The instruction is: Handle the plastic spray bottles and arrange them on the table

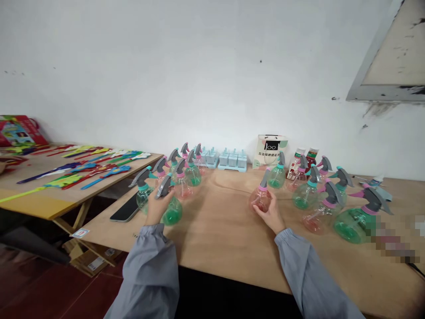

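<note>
My left hand (157,207) is closed around the neck of a green spray bottle (172,212) with a grey trigger head, at the front of a cluster on the left. The fingers of my right hand (270,213) wrap the round body of a pink spray bottle (259,198), which has a pink collar and stands apart in the middle of the table. Just left of my left hand is another spray bottle (142,195) with a teal collar, partly hidden by that hand. More pink and green bottles stand behind it, among them a green one (193,174).
At the right is a second cluster of spray bottles, with a large green one (352,226) in front. A phone (126,208) lies near the left edge. Ice-pop moulds (232,160) and a printed bag (269,153) line the wall. Colourful hand-shaped items (109,170) cover another table.
</note>
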Demonstrator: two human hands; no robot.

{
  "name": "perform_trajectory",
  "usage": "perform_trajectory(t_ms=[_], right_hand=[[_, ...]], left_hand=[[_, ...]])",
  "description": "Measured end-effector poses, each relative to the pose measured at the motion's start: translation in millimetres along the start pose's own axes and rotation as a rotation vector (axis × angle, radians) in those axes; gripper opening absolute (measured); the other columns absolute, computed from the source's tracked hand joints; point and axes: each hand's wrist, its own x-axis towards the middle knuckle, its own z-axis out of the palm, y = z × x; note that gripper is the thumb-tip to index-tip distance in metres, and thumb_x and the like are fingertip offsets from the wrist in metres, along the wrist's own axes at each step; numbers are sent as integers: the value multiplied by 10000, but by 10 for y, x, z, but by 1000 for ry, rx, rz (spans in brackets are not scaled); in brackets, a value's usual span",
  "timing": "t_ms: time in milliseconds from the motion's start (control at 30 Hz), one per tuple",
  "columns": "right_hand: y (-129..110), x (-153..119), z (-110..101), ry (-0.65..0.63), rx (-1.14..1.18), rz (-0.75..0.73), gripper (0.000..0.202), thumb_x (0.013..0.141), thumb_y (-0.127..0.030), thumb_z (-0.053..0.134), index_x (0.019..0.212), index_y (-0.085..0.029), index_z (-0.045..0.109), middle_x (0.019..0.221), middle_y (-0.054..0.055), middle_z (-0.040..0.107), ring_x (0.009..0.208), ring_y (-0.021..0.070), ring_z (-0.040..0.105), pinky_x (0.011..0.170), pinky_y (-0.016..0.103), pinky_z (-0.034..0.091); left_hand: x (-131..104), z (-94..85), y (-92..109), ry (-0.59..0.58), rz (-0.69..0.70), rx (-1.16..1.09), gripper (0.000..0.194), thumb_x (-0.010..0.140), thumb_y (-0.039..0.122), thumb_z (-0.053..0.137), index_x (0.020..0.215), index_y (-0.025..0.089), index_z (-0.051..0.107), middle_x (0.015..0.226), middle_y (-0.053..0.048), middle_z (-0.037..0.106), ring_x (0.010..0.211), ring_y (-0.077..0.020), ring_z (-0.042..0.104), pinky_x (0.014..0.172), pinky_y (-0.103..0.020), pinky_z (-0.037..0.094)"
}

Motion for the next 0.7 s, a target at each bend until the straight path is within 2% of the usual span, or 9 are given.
perform_trajectory(t_ms=[133,267,400,500,567,633,700], right_hand=[[6,-4,19,-11,18,7,848,771,-587,687,1403,-127,358,1336,221,529,1244,345,553,1064,549,450],[-20,-36,34,0,9,-12,837,777,-574,690,1408,-142,350,1343,209,526,1242,336,560,1056,541,463],[-66,-86,61,-91,22,-31,836,790,-544,692,1424,-147,319,1344,208,530,1241,334,570,1052,539,475],[-106,-106,72,-121,17,-43,821,794,-532,694,1422,-158,320,1331,198,539,1237,333,576,1053,541,477],[-129,-108,71,-111,2,-58,812,795,-524,693,1419,-159,324,1324,195,540,1236,334,576,1049,540,481],[-148,-103,64,-95,-20,-76,803,799,-513,690,1419,-156,326,1318,195,541,1230,337,579,1037,540,492],[-172,-96,54,-83,-55,-103,798,803,-502,689,1420,-149,328,1301,198,549,1207,342,592,1015,545,507]], left_hand=[[-113,83,-59,-2,1,-3,366,669,417,683,936,168,715,869,-57,754,923,-264,704,917,-401,537],[-155,141,-68,55,1,37,341,716,384,669,979,172,708,939,-72,749,981,-271,700,971,-417,517],[-87,241,-70,102,62,44,360,734,373,692,1031,173,673,972,-78,730,1062,-278,676,1052,-447,465],[-66,311,-93,230,86,34,615,702,425,744,1223,156,558,1123,-126,681,1059,-283,672,992,-454,504],[-89,321,-129,337,153,33,788,671,471,769,1319,157,448,1229,-161,616,1092,-287,653,957,-448,519],[-139,297,-168,462,264,70,825,669,520,755,1325,165,401,1265,-172,563,1142,-300,618,974,-477,499],[-215,270,-168,618,425,118,770,684,571,712,1271,171,415,1246,-163,533,1169,-321,577,992,-532,466]])
